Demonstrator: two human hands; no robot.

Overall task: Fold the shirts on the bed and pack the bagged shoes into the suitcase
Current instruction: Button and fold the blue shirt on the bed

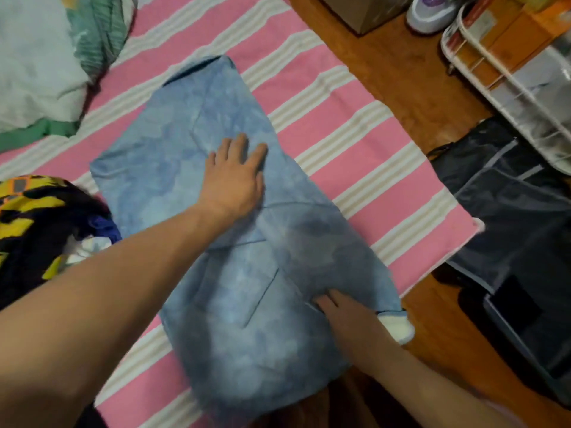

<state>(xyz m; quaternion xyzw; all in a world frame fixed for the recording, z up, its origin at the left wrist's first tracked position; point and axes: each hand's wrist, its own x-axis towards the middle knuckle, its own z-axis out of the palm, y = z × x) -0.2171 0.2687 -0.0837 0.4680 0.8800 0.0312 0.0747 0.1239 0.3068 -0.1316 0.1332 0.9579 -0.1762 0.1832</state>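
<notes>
Smoothing the blue shirt (234, 242) flat on the striped bed (355, 143) — left hand (233, 177) and right hand (349, 319) both pressing with straight fingers, gripping nothing. Best to sweep outward, pin each crease before folding — open suitcase (519, 230) just beside the bed.

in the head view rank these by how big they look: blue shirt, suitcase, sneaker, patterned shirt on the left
1. blue shirt
2. suitcase, cut off by the frame edge, so its true size is unsure
3. patterned shirt, also cut off by the edge
4. sneaker, farthest away and partly out of frame
</notes>
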